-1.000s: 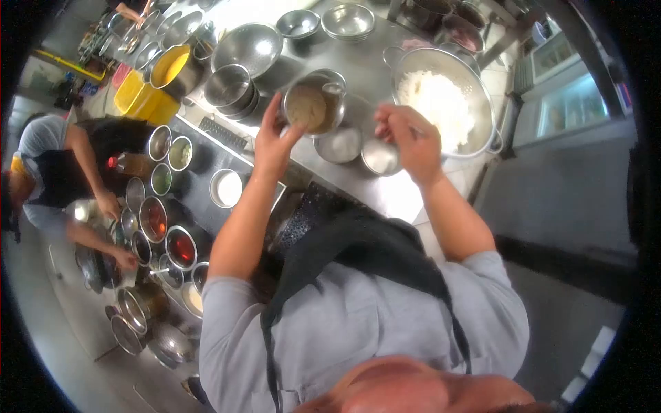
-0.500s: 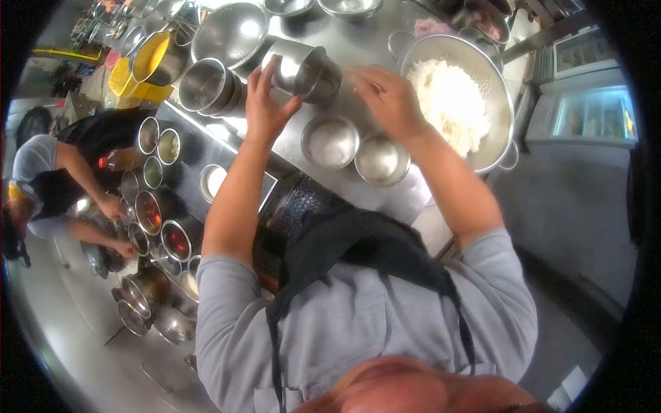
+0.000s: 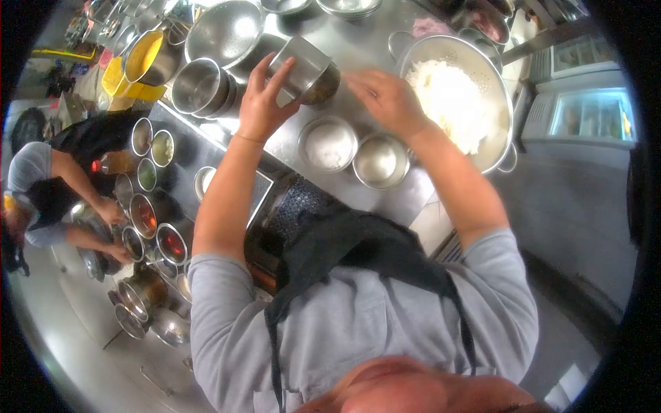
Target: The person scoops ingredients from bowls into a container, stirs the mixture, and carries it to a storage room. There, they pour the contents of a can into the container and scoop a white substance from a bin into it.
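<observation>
My left hand grips a straight-sided steel container by its side, thumb and fingers spread around it. The container is tipped to the right, its mouth close over a smaller metal bowl whose inside looks dark. Just right of that bowl is my right hand, fingers stretched out toward it and thumb apart, with nothing visible in them. Nearer my body, two round metal bowls stand side by side: the left one has white contents, the right one pale contents.
A large steel colander heaped with white food stands at the right. Nested steel bowls and a wide bowl are at the upper left. Beyond the counter edge, a co-worker handles several pots.
The steel container in my left hand has turned, showing more of its bottom. My right hand stays beside the bowl with slight finger movement. The whole view has shifted slightly.
</observation>
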Demonstrator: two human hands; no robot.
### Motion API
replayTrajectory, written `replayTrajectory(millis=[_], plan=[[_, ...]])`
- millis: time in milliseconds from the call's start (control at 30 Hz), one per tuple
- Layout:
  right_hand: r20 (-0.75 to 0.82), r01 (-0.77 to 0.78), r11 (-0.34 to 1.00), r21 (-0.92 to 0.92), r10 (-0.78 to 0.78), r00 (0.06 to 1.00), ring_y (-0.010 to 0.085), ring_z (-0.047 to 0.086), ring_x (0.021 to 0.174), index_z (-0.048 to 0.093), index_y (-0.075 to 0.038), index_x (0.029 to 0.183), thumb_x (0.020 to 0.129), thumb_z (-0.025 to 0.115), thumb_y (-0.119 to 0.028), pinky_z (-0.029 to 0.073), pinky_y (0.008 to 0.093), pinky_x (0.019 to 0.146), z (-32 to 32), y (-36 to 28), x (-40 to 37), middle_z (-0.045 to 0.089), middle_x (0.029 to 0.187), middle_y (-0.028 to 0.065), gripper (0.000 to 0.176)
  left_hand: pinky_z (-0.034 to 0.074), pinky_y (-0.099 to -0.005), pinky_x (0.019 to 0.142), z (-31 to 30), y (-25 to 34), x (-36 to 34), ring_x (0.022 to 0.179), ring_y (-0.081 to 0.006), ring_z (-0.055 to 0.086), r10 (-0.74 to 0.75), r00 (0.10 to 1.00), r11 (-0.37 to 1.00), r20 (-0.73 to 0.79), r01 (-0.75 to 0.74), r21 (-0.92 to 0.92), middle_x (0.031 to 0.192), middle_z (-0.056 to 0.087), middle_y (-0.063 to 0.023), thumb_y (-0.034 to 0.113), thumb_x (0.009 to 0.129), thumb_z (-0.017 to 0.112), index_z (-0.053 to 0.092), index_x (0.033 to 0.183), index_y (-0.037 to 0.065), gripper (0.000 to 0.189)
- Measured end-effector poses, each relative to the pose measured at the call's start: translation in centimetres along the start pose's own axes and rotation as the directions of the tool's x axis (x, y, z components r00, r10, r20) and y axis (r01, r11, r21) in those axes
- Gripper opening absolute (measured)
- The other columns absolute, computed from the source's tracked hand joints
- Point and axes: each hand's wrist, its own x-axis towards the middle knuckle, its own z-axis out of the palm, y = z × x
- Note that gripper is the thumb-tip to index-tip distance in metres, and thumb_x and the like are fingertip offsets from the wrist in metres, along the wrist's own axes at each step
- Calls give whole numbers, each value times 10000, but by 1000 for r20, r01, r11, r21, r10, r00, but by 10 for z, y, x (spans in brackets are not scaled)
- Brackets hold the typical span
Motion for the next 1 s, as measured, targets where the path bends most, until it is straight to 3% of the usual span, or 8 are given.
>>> replayTrajectory(millis=[67,167,233,467,633,767,1000], plan=[[3,57,997,-61,-57,998,298,659,839,690,-109,1124,950,605,-229,532,374,726,0,1,-3,690,972,100,228,552,-398,897,-1,-2,0,1173,-330,552,15,1000,1000,4,-15,-4,1394,462,-139,151,606,858,544,1370,276,835],[10,95,993,-72,-94,995,304,656,860,687,-116,1129,958,591,-237,533,385,736,-2,3,-5,686,978,97,231,554,-388,857,-2,-1,1,1044,-286,610,79,997,997,-27,-79,12,1376,481,-142,137,590,858,564,1353,222,822],[23,92,992,-84,-90,996,301,656,870,686,-117,1130,960,587,-238,535,382,740,-4,2,-7,685,990,94,231,544,-401,917,-1,-2,-1,1196,-343,540,51,999,998,2,-51,-21,1405,458,-137,139,599,856,546,1369,276,841],[101,132,985,-108,-121,987,287,655,901,685,-119,1136,962,580,-248,538,371,759,-12,5,-11,687,1013,77,240,512,-423,982,-12,1,5,1223,-356,526,190,981,981,40,-192,36,1401,463,-139,107,585,842,548,1366,281,852],[116,165,978,-131,-150,982,283,679,861,704,-119,1145,921,648,-191,547,351,748,-10,7,-14,697,1012,115,242,449,-495,1069,-14,-1,7,1239,-381,518,351,936,932,4,-350,90,1386,477,-163,79,574,808,555,1352,281,842],[150,160,974,-162,-136,979,274,658,907,691,-130,1137,959,583,-251,540,364,768,-8,8,-18,694,1026,65,241,452,-501,1063,-16,-3,5,1232,-382,525,383,923,919,41,-385,89,1370,490,-169,79,581,801,556,1348,278,829],[148,133,984,-116,-115,982,278,674,863,704,-131,1148,921,644,-201,544,346,752,-6,6,-17,697,1011,103,245,457,-472,1058,-13,-2,6,1253,-397,516,371,928,922,34,-372,103,1414,469,-162,76,597,793,603,1309,267,761]])
